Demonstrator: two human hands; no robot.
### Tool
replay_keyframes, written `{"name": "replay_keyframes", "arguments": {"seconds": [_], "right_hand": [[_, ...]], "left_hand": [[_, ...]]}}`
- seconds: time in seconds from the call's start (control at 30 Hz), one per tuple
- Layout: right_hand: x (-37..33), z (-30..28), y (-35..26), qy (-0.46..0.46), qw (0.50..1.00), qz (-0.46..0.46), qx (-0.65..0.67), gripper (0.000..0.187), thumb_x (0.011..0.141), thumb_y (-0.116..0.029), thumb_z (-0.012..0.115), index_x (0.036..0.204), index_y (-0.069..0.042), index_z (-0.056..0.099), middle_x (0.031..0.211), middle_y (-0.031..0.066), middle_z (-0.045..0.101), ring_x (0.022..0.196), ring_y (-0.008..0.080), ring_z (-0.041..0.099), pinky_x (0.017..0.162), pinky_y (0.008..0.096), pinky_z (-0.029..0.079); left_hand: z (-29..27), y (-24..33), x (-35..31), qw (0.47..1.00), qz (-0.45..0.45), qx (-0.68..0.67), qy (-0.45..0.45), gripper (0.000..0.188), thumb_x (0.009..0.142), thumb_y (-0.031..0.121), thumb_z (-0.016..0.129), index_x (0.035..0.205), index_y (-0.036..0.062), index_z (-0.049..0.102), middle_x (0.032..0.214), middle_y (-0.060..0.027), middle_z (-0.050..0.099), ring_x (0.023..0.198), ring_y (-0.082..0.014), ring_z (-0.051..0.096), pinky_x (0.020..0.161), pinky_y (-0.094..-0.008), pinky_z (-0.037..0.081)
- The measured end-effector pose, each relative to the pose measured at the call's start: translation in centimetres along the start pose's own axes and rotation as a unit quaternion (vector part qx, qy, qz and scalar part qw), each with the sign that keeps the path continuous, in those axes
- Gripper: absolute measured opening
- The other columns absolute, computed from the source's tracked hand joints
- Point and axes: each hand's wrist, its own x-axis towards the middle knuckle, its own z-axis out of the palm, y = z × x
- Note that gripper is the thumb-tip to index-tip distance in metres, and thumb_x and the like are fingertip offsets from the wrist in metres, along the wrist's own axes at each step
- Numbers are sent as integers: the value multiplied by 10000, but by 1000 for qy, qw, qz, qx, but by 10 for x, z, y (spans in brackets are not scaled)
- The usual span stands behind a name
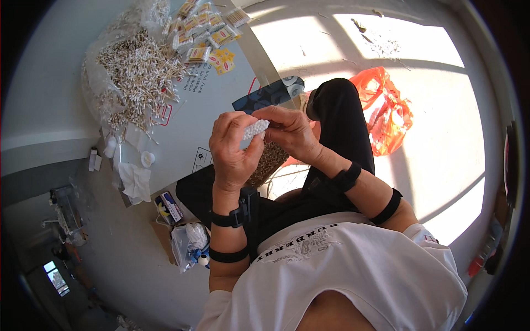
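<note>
1 white swab bundle in the pinch of left hand and right hand

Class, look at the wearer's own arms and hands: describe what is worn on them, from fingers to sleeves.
The left hand and right hand are ungloved. Each wrist has a black strap; the left strap carries a dark, blocky unit. Plain black bands circle the left and right arms higher up. The sleeves are short and white.

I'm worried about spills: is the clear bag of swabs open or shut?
Open: the swabs show uncovered in the clear bag, and some lie loose on the table.
</note>
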Motion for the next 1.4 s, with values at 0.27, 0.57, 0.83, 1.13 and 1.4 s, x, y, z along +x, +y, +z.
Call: {"name": "replay_keyframes", "arguments": {"seconds": [0.27, 0.57, 0.83, 1.13, 1.4], "right_hand": [[0, 0, 0, -8, 1000, -3, -20, 322, 808, 99, 609, 1122, 29, 617, 1043, 33, 630, 960, 71, 578, 851, 233, 489], [0, 1, 3, -12, 1000, -9, 10, 302, 836, 66, 651, 1134, 39, 610, 1047, 34, 628, 977, 86, 580, 873, 249, 495], [0, 8, 5, 24, 998, -31, 47, 229, 854, 102, 592, 1074, 45, 624, 930, 39, 624, 869, 102, 618, 749, 255, 539], [0, 5, -4, 18, 997, 25, 64, 212, 871, 82, 595, 1071, 27, 635, 916, 24, 629, 784, 74, 604, 710, 229, 526], [1, 0, 2, 11, 999, -2, 33, 255, 867, 81, 603, 1114, 22, 627, 992, 34, 638, 889, 77, 597, 793, 236, 512]], "left_hand": [[-1, 2, 1, 1000, 18, 8, -1, 256, 648, -27, 685, 885, 35, 612, 909, -80, 590, 807, -270, 567, 724, -366, 461], [5, 6, -1, 1000, -18, -6, 15, 286, 653, 64, 806, 894, 41, 654, 929, -73, 585, 826, -256, 564, 733, -354, 463], [6, 9, -1, 999, -28, -22, 34, 297, 649, 46, 809, 903, 25, 657, 924, -71, 585, 822, -246, 575, 725, -335, 484], [-4, 4, -5, 999, -33, -8, 36, 297, 653, 47, 814, 905, 22, 659, 915, -61, 590, 830, -225, 594, 728, -320, 504], [-2, 11, -1, 997, -48, -27, 47, 313, 639, 42, 822, 906, 30, 660, 925, -63, 597, 825, -226, 591, 719, -323, 499]]}}
